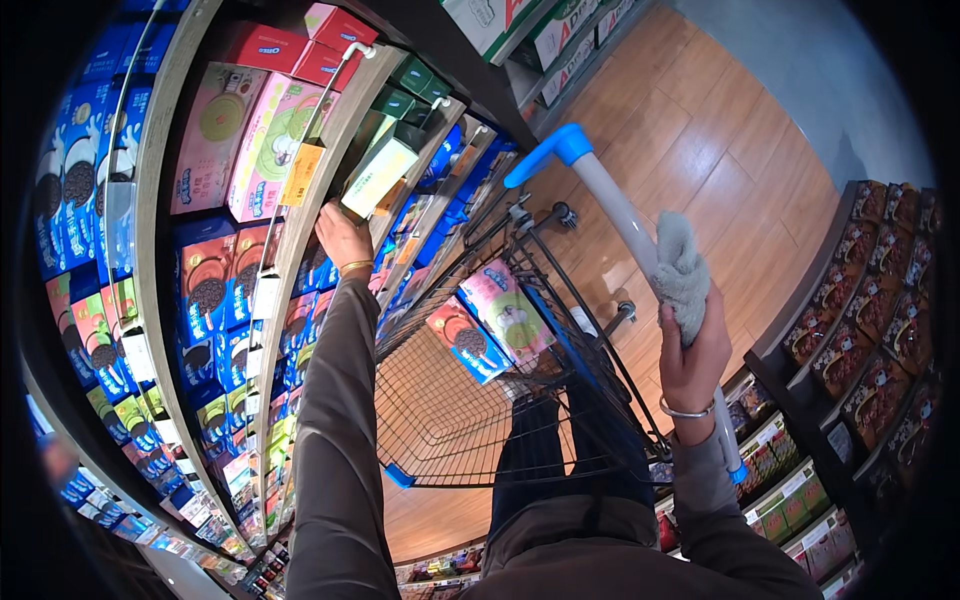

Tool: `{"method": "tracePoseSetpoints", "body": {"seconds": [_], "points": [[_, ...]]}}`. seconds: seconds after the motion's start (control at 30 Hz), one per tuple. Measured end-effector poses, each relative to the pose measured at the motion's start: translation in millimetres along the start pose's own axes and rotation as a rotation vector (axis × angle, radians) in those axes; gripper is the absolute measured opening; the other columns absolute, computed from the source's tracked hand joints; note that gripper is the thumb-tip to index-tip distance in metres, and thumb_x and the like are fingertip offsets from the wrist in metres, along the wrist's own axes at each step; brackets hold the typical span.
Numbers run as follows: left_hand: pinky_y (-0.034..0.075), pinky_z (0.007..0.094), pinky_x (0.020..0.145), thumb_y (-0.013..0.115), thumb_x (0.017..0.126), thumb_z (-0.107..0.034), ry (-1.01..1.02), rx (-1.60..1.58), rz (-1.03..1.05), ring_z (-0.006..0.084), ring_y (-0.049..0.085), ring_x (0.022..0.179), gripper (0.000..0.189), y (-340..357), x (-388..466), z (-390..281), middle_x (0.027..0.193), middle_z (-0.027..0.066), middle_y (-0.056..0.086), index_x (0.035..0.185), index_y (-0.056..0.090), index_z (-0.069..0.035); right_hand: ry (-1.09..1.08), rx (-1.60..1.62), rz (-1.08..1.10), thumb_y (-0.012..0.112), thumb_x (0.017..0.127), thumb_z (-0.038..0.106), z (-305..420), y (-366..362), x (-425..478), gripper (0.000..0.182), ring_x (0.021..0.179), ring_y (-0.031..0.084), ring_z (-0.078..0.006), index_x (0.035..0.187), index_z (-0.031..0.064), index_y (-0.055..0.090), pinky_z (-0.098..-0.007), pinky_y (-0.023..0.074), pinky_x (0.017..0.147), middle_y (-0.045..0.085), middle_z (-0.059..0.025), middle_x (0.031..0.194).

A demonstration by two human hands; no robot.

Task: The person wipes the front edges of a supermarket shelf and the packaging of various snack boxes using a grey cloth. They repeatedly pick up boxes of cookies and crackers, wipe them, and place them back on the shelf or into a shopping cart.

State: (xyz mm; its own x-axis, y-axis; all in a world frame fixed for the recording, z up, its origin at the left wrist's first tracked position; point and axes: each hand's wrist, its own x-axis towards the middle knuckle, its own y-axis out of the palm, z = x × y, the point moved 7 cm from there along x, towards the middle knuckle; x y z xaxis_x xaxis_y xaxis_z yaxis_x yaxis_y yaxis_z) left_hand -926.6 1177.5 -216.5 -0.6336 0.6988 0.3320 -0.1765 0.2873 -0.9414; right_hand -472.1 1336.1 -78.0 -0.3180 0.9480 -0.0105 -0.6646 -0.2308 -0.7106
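Note:
My left hand (pixel 345 236) reaches to the shelving and grips the near end of a dark box with a pale yellow-green face (pixel 381 176); its fingertips are hidden behind the box. A grey fluffy cloth (pixel 681 274) lies bunched under my right hand (pixel 696 356), which closes on it against the shopping cart's handle (pixel 619 199). Below and between my arms is the black wire cart basket (pixel 435 427). Two cookie boxes lie in it: a pink and green one (pixel 510 311) and a blue one with a reddish panel (pixel 469 341).
Shelves (pixel 330 172) packed with blue, pink, red and green cookie boxes rise along the left. White cartons (pixel 566 34) stand at the top. Rows of dark-red packages (pixel 862 300) fill a display at right. Cart wheels (pixel 564 215) rest on the wood-look floor (pixel 742 150).

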Motion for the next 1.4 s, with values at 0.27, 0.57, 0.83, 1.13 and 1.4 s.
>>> {"method": "tracePoseSetpoints", "body": {"seconds": [0.27, 0.57, 0.83, 1.13, 1.4], "points": [[0.036, 0.0433, 0.089, 0.073, 0.067, -0.017, -0.054, 0.080, 0.038, 0.0358, 0.050, 0.100, 0.053, 20, 0, 24, 0.099, 0.0174, 0.054, 0.108, 0.043, -0.001, 0.011, 0.108, 0.020, 0.066, 0.074, -0.001, -2, 2, 0, 0.046, 0.093, 0.061, -0.0341, 0.117, 0.0017, 0.050, -0.0337, 0.0477, 0.077, 0.059, -0.0177, 0.104], [0.036, 0.0444, 0.091, 0.069, 0.074, -0.019, -0.096, 0.054, 0.101, 0.0376, 0.048, 0.107, 0.062, 43, 8, 33, 0.114, 0.0201, 0.052, 0.125, 0.039, -0.001, 0.026, 0.135, 0.027, 0.066, 0.073, -0.003, -2, 3, 0, 0.047, 0.094, 0.061, -0.0342, 0.117, 0.0013, 0.050, -0.0333, 0.0472, 0.079, 0.058, -0.0182, 0.105], [0.045, 0.0477, 0.079, 0.065, 0.080, -0.027, -0.181, 0.076, 0.207, 0.0410, 0.057, 0.093, 0.058, 71, 24, 54, 0.107, 0.0257, 0.057, 0.126, 0.042, -0.002, 0.038, 0.095, 0.015, 0.066, 0.074, -0.002, -4, 6, 0, 0.045, 0.092, 0.062, -0.0320, 0.115, 0.0009, 0.051, -0.0326, 0.0475, 0.079, 0.060, -0.0175, 0.101], [0.041, 0.0479, 0.089, 0.048, 0.090, -0.042, -0.235, 0.066, 0.313, 0.0465, 0.049, 0.107, 0.054, 103, 43, 96, 0.117, 0.0317, 0.051, 0.123, 0.043, 0.000, 0.057, 0.084, 0.015, 0.066, 0.076, -0.001, -5, 7, -2, 0.041, 0.091, 0.063, -0.0287, 0.114, -0.0006, 0.051, -0.0322, 0.0477, 0.079, 0.061, -0.0173, 0.100], [0.035, 0.0466, 0.097, 0.049, 0.090, -0.041, -0.089, 0.119, 0.368, 0.0441, 0.044, 0.116, 0.054, 108, 62, 98, 0.124, 0.0276, 0.049, 0.124, 0.046, 0.000, 0.016, 0.057, -0.004, 0.064, 0.075, -0.003, -5, 8, -4, 0.041, 0.088, 0.062, -0.0309, 0.114, -0.0018, 0.051, -0.0337, 0.0476, 0.078, 0.060, -0.0188, 0.097]]}}
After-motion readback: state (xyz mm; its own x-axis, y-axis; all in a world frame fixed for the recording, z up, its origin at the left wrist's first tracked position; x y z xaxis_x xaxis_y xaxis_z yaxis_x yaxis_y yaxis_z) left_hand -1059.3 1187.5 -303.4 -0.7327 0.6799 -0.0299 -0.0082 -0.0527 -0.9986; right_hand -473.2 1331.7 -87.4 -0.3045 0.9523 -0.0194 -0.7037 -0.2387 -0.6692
